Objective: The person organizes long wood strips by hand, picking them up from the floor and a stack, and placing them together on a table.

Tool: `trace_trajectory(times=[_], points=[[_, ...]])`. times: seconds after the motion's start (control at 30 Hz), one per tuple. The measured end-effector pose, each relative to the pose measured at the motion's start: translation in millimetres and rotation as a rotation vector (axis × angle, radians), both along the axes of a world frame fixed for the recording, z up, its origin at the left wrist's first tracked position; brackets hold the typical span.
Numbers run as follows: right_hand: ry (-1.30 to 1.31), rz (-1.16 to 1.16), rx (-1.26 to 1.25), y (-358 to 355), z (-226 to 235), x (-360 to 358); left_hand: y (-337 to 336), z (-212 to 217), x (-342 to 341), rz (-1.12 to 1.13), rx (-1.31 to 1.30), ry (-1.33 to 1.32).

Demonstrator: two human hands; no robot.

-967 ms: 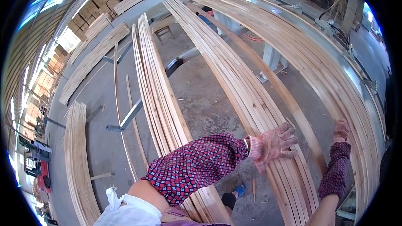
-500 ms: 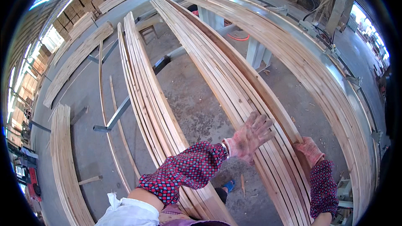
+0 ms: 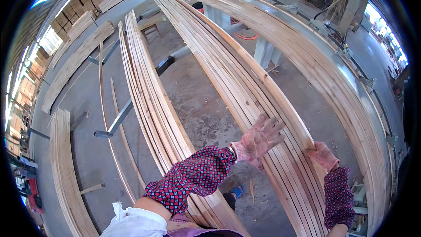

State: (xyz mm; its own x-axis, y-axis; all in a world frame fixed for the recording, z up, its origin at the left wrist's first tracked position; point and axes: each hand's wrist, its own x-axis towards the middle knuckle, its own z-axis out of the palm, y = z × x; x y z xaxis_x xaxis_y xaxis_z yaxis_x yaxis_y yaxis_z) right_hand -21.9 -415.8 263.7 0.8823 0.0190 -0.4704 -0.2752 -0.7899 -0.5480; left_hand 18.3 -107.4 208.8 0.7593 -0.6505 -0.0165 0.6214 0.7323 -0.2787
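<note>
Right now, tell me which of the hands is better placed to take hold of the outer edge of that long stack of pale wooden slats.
Right, probably. The right hand in its worn pink work glove already rests on the far edge of the long stack of pale wooden slats, fingers curled over it. The left hand lies spread flat on top, gripping nothing.

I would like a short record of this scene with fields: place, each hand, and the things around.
place: workshop with a concrete floor
left hand: gloved, fingers spread, over the middle stack of long wooden strips
right hand: gloved, resting on the same stack's right edge
left stack of strips: lies apart, on metal rails
</note>
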Motion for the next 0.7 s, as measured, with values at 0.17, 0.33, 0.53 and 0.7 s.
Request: trace_trajectory(times=[0.17,0.33,0.53,0.7], points=[[-0.099,0.140,-0.393,14.4,10.3,-7.0,-22.0,-53.5,-46.0,0.790,0.534,-0.772],[-0.130,0.188,-0.400,-4.5,18.0,0.5,4.9,-51.1,-86.4,0.195,2.090,-1.013],[-0.053,0.068,0.121,-51.3,-58.4,-2.4,-19.5,-61.7,-81.0,0.080,1.445,-0.462],[0.064,-0.004,0.189,-9.2,-40.4,-10.7,-20.6,-26.8,-68.6,0.018,1.097,0.074]])
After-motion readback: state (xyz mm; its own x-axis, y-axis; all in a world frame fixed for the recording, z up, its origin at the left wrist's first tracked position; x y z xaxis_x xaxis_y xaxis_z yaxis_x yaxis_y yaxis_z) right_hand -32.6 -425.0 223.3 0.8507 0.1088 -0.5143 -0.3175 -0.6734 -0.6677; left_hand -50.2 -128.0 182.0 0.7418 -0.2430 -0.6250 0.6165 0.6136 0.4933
